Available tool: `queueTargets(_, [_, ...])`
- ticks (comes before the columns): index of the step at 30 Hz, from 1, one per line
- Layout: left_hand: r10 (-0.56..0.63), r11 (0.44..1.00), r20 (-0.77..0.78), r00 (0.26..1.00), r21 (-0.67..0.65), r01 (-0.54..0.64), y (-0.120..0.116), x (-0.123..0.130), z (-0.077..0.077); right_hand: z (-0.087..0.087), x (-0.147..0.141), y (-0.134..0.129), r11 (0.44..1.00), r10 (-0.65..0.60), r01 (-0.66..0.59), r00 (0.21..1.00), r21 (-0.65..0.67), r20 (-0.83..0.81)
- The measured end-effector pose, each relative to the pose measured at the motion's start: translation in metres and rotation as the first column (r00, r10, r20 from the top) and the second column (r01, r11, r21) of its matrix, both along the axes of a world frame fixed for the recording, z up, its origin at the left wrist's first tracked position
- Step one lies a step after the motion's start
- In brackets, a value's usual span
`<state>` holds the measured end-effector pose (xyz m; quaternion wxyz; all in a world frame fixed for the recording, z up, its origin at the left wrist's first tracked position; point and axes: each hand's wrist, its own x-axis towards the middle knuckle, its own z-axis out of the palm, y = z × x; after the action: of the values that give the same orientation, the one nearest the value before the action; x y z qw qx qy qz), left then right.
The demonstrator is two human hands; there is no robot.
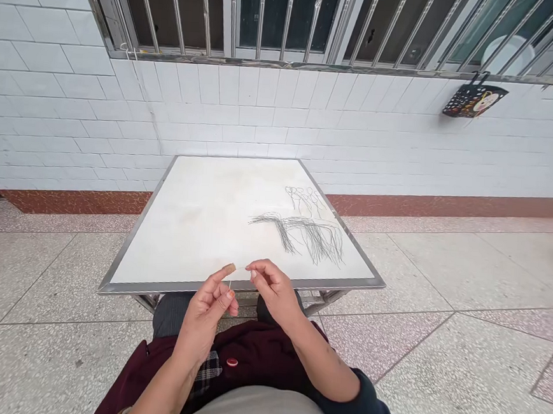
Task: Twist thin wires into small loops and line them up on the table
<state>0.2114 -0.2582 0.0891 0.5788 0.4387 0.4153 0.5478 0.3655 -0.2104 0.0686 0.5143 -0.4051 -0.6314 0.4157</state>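
My left hand (211, 301) is raised at the table's near edge, its index finger stretched up with a tan covering on the tip. Between its thumb and fingers runs a thin pale strand (230, 284), too fine to tell whether thread or wire. My right hand (273, 286) pinches thumb and index finger together beside it, on a fine strand that reaches toward the left index fingertip. Beyond my right hand, thin dark strands (319, 236) lie in loose bundles on the white table (184, 225). A smaller group of looped strands (303, 199) lies behind them.
The grey-edged table stands against a white tiled wall (274, 117) under a barred window (291, 23). A patterned bag (475, 99) hangs from the bars at the right. My legs are partly under the table's near edge. Speckled tile floor (55, 343) surrounds it.
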Motion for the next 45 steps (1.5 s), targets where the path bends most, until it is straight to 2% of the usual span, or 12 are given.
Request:
queueTargets(6, [-0.071,0.997,-0.047,0.996,-0.015,0.070,-0.001,-0.006,0.000,0.000,0.006,0.001,0.995,0.046,-0.051,0.997,0.080,0.064])
queueTargets(12, [-0.188,0.981,0.006,0.982,-0.048,0.188,-0.008,-0.008,0.000,0.005,0.013,0.001,0.971,0.128,-0.161,0.974,0.176,0.188])
queueTargets(16, [-0.242,0.965,0.039,0.969,-0.093,0.245,-0.017,-0.018,0.000,0.005,0.023,0.000,0.906,0.202,-0.300,0.927,0.298,0.317])
queueTargets(20, [-0.348,0.931,-0.051,0.936,-0.141,0.338,-0.025,-0.032,-0.004,0.005,0.026,-0.004,0.843,0.231,-0.405,0.867,0.353,0.442])
queueTargets(24, [-0.401,0.910,-0.157,0.902,-0.182,0.373,-0.030,-0.044,-0.002,0.003,0.023,-0.005,0.806,0.238,-0.451,0.840,0.383,0.488])
queueTargets(29, [-0.427,0.903,-0.313,0.848,-0.185,0.387,-0.033,-0.061,0.001,0.000,0.022,-0.002,0.803,0.220,-0.454,0.828,0.386,0.515])
queueTargets(32, [-0.403,0.915,-0.386,0.830,-0.195,0.354,-0.032,-0.076,-0.002,0.000,0.028,0.002,0.842,0.148,-0.374,0.854,0.390,0.498])
queueTargets(36, [-0.199,0.976,-0.462,0.864,-0.173,0.132,-0.026,-0.089,0.000,0.004,0.036,0.004,0.911,-0.024,-0.157,0.903,0.380,0.429])
queueTargets(39, [-0.072,0.991,-0.447,0.891,-0.136,0.012,-0.021,-0.080,0.011,0.009,0.033,0.000,0.925,-0.047,-0.101,0.927,0.367,0.373])
queueTargets(42, [-0.126,0.987,-0.348,0.929,-0.137,0.082,-0.017,-0.059,0.023,0.012,0.026,-0.006,0.928,-0.017,-0.116,0.936,0.354,0.352])
queueTargets(45, [-0.234,0.967,-0.236,0.943,-0.156,0.201,-0.013,-0.040,0.027,0.012,0.022,-0.009,0.906,0.032,-0.188,0.923,0.379,0.383])
